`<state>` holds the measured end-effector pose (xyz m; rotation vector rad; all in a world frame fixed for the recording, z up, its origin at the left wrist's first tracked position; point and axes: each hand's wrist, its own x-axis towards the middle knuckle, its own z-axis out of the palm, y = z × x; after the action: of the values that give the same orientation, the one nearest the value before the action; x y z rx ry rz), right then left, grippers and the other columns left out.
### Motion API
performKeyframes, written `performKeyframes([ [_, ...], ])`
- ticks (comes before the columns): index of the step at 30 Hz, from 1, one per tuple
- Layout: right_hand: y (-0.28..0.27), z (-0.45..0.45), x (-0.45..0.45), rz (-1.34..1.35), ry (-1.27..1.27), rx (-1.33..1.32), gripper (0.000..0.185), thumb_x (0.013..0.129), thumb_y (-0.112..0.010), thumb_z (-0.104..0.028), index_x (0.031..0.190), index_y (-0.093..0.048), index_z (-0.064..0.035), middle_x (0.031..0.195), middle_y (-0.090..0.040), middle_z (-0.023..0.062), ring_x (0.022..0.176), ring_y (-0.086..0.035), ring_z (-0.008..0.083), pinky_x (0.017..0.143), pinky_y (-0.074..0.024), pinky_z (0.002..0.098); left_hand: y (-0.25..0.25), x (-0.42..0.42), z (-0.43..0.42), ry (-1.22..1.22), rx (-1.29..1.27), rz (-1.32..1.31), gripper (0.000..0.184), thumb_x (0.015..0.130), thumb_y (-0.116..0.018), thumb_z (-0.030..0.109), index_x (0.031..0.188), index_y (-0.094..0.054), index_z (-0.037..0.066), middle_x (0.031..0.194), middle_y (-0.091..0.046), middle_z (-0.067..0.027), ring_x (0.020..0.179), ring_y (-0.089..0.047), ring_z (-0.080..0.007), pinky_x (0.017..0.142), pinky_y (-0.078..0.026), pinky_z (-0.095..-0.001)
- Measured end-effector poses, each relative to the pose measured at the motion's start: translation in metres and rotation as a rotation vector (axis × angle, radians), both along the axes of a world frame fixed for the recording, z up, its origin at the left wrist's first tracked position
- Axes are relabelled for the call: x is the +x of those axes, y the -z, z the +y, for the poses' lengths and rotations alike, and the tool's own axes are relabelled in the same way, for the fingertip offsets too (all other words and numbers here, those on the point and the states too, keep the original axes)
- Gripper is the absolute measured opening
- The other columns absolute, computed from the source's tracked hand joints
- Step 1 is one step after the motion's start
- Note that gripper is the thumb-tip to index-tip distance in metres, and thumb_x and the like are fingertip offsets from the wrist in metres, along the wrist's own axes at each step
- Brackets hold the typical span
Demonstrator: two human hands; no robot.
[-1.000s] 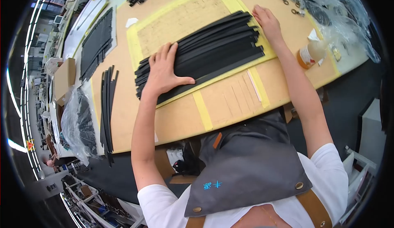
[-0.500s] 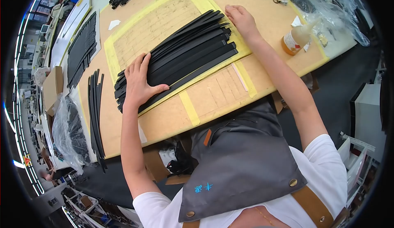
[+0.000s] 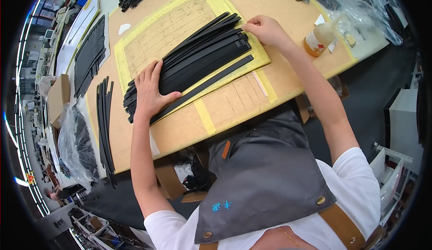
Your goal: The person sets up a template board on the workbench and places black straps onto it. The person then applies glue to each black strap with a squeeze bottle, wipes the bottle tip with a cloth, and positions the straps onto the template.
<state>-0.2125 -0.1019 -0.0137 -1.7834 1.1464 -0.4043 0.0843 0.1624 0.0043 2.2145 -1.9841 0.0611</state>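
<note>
At eight o'clock from the bundle of black strips (image 3: 198, 58), a looser group of strips (image 3: 104, 124) lay on the surface (image 3: 265, 0). Nearer, also at eight, the left hand (image 3: 148, 90) rested across the bundle's end, its grip spread wide. The bundle lay on a yellow-edged board (image 3: 164, 15), a single strip (image 3: 216, 78) along its five o'clock side. At two, the right hand's (image 3: 268, 30) grip was drawn together beside the strip ends; whether it pinched one could not be told. A bottle (image 3: 317, 39) stood at three.

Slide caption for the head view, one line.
Left hand spread over long, flat black strips on a yellow-edged tan board; right hand near their ends.
</note>
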Motion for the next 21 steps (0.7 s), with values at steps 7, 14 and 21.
performKeyframes([
  [7, 0.005, 0.026, -0.004, -0.01, 0.038, -0.192, 0.053, 0.089, -0.068, -0.041, 0.116, -0.065, 0.0049, 0.103, -0.071, 0.0151, 0.097, -0.068, 0.0229, 0.088, -0.0522, 0.0329, -0.002, -0.007, 0.011, -0.002, -0.003, -0.015, 0.108, 0.063, -0.077, 0.068, 0.146, -0.044, 0.007, 0.147, -0.044, -0.0126, 0.133, -0.04, -0.0328, 0.113, -0.025, -0.0458],
  [14, 0.005, 0.043, -0.006, -0.101, 0.064, -0.193, 0.058, 0.094, -0.062, -0.046, 0.122, -0.061, 0.005, 0.109, -0.069, 0.0183, 0.105, -0.066, 0.027, 0.092, -0.0511, 0.0356, -0.006, -0.008, 0.022, 0.013, 0.025, 0.0, 0.11, 0.067, -0.073, 0.07, 0.15, -0.039, 0.007, 0.15, -0.042, -0.0146, 0.136, -0.038, -0.033, 0.116, -0.023, -0.0455],
  [21, 0.01, 0.032, 0.027, -0.511, 0.08, -0.215, 0.068, 0.101, -0.05, -0.051, 0.136, -0.049, 0.0071, 0.13, -0.06, 0.0254, 0.124, -0.057, 0.0317, 0.104, -0.0446, 0.0367, -0.02, -0.03, 0.032, 0.058, 0.077, -0.031, 0.119, 0.063, -0.074, 0.075, 0.152, -0.036, 0.006, 0.161, -0.026, -0.0196, 0.151, -0.018, -0.0362, 0.119, -0.012, -0.053],
])
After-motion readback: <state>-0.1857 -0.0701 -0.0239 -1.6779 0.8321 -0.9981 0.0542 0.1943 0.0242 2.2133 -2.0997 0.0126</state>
